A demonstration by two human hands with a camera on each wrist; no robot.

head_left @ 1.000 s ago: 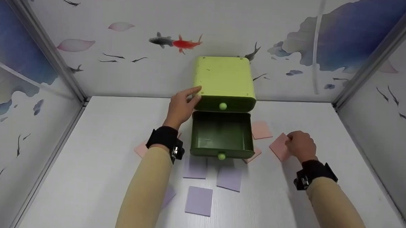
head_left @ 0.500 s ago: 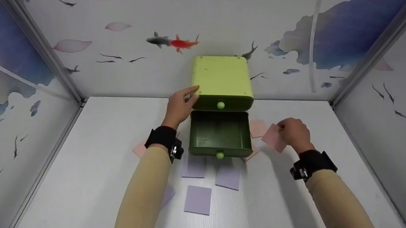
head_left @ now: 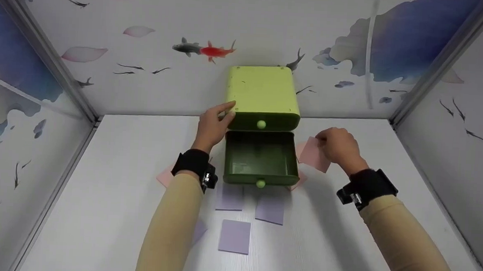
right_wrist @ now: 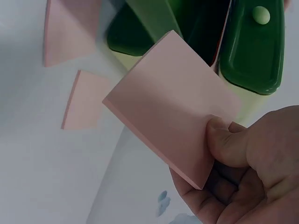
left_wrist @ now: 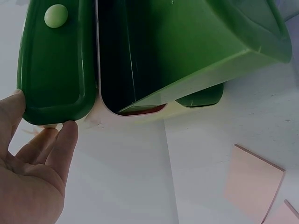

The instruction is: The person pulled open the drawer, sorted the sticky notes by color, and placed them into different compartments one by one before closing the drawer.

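Head view is showing the left hand [head_left: 212, 125] resting against the left front corner of the light green plastic two-drawer box [head_left: 263, 90] at the back of the white table [head_left: 97, 210], its fingers lying nearly straight and relaxed, gripping nothing; the left wrist view is showing fingertips [left_wrist: 67, 133] touching the corner of the closed dark green upper drawer [left_wrist: 56, 65]. Below it, the dark green lower drawer [head_left: 262, 158] is standing pulled out, and its inside is looking bare as far as can be told. Purple square paper notes [head_left: 234, 236] are lying on the table in front of the drawer, with a pink one [head_left: 165, 176] by the left wrist. To the right, the right hand [head_left: 339, 148] is pinching a pink square pad of sticky notes [head_left: 315, 156] between thumb and curled fingers, holding it tilted above the table just beside the open drawer's right edge. More pink notes [right_wrist: 84, 99] are lying beneath it.
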